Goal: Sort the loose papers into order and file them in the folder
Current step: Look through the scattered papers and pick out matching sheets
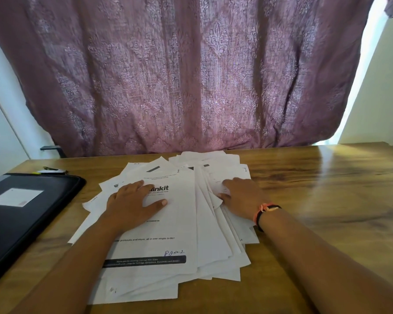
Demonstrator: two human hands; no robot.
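Observation:
A fanned heap of several white printed papers [179, 234] lies on the wooden table [327, 200], straight in front of me. The top sheet carries a logo and a handwritten page note near its bottom. My left hand [132, 200] rests flat on that top sheet, fingers straight. My right hand [243, 196] lies on the right side of the heap, fingers spread over the sheet edges, a black and orange band on its wrist. The black folder [21, 218] lies closed at the left, apart from both hands.
A white label [15, 197] is stuck on the folder's cover. A small metal clip [51, 170] lies behind the folder. A mauve patterned curtain [179, 75] hangs behind the table's far edge. Bare wood stretches to the right of the heap.

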